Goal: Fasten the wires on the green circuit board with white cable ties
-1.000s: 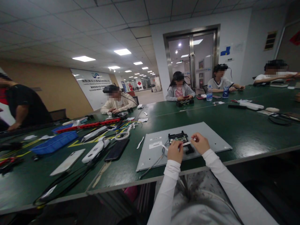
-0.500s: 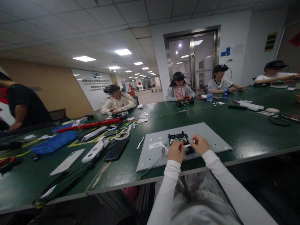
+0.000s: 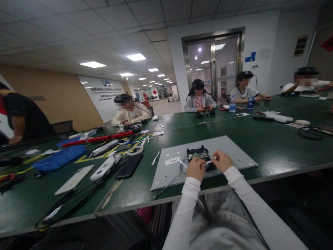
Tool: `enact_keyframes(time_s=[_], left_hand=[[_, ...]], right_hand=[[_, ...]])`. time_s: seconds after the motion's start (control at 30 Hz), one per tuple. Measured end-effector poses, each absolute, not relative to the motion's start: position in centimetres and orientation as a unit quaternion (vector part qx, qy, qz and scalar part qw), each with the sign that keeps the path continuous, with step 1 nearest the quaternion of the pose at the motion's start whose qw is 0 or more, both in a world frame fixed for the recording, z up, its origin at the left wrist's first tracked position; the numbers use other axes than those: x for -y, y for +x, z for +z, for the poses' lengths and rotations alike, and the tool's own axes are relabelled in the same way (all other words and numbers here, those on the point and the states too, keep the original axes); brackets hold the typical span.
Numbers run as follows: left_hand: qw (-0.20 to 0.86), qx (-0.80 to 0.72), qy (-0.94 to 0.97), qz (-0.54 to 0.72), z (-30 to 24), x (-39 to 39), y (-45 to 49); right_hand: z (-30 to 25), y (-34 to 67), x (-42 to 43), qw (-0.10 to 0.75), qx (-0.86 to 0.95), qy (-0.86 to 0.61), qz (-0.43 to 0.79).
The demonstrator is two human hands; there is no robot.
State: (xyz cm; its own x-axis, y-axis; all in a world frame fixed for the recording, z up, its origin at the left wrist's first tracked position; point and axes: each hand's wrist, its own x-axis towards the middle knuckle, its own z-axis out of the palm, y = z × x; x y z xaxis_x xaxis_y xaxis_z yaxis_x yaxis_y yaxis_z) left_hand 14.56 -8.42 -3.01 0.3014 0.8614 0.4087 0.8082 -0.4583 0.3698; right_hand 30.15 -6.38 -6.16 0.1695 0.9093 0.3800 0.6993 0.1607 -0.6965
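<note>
A short white strip (image 3: 209, 161) stretches between my two hands, just above a black frame with a green circuit board (image 3: 199, 153). My left hand (image 3: 195, 168) pinches the strip's left end, its fingers pressed together. At the other end, my right hand (image 3: 222, 161) holds it between thumb and finger; the exact grip is small in view. Beneath lies a flat grey metal panel (image 3: 234, 152) with white labels, and the black frame sits on it. A thin grey cable (image 3: 171, 184) runs from near the frame over the panel's front edge.
Left of the panel lie a black phone (image 3: 129, 166), a white handheld device (image 3: 105, 167), a white phone (image 3: 75, 179) and a blue tray (image 3: 59, 158). A narrow white strip of paper (image 3: 155, 158) rests beside the panel. Several people sit across the green table (image 3: 177, 126).
The hands keep nearly the same place over the black frame, and the white strip shows slightly more between them. At far left, a standing person has shifted left.
</note>
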Motion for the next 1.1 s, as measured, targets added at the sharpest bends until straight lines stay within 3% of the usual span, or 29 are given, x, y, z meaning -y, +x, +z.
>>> enact_keyframes(time_s=[1.1], left_hand=[[0.060, -0.510, 0.817, 0.262, -3.32, 8.29, 14.32]], right_hand=[[-6.50, 30.04, 6.21, 0.405, 0.643, -0.640, 0.111]])
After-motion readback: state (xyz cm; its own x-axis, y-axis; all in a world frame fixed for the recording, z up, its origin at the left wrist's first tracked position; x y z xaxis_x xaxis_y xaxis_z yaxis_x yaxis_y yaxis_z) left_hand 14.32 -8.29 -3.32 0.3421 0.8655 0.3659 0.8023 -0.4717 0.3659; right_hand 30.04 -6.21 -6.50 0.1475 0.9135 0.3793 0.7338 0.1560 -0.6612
